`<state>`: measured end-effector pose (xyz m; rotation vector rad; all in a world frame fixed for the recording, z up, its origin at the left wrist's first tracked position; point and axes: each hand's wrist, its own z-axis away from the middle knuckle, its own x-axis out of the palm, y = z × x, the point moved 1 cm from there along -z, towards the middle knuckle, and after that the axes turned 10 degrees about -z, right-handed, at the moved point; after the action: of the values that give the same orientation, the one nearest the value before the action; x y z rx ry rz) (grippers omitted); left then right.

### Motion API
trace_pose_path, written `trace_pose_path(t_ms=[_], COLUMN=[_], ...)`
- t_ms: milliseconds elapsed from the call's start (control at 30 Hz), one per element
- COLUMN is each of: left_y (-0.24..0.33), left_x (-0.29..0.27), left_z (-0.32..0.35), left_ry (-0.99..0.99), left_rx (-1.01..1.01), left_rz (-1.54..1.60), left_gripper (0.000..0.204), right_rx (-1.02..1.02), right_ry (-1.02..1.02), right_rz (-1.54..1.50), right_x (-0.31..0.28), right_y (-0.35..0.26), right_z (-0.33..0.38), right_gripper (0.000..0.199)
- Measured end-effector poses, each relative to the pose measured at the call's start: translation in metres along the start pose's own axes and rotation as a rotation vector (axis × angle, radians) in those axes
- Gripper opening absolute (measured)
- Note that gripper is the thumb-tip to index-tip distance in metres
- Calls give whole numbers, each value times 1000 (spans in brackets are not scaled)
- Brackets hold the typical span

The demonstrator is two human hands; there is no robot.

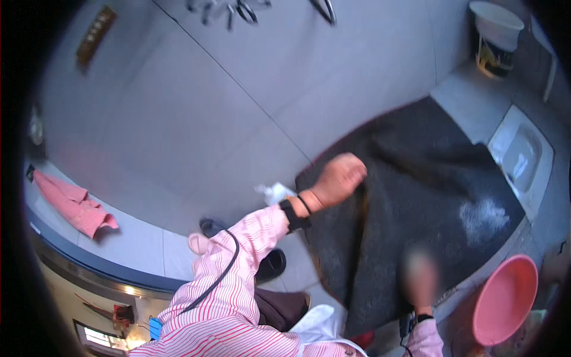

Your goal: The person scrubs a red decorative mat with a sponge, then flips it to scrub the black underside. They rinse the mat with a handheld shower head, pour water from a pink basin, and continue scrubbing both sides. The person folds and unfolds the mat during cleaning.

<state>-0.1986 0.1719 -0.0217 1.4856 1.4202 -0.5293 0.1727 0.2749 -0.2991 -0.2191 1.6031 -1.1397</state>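
A large dark grey mat (428, 160) lies rumpled on the tiled floor, with folds running across it and a whitish patch (483, 219) on its right part. My left hand (338, 178) is closed over the mat's left part, beside a long fold. What its fingers hold, if anything, is hidden. Over the mat's near part is my right hand (420, 278), smeared so that its fingers cannot be made out. A white bottle-like thing (275, 193) shows next to my left wrist, partly covered by it.
A pink basin (505, 300) stands at the near right. Beyond the mat's right edge is a squat toilet (523, 156). A pale basin (497, 25) tops a dark bucket (495, 58) at the far right. A pink towel (74, 202) hangs at left. Dark slippers (271, 265) show below my left arm.
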Motion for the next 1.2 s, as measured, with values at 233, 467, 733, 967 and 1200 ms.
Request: trace_pose_path(t_ms=[233,467,733,967,1200], left_y=[78,114,121,103,128], left_x=[-265,-470,-528,-544,-530], left_z=[-144,-285,-367,-380,-370], left_ry=[835,1120,648,404,376], left_rx=[246,383,1,-212,-130], left_rz=[-466,-1121,-1207,-1130,-938], left_gripper=[16,18,50,54,43], right_rx=[-158,43,196,-125,27], right_ry=[274,275,315,510,417], right_rz=[13,-67,-70,-32,-212], right_x=[23,0,-6,7,19], right_y=[27,-21,-32,-19,-3], right_z=[14,20,14,12,10], right_gripper=[31,53,62,70,56])
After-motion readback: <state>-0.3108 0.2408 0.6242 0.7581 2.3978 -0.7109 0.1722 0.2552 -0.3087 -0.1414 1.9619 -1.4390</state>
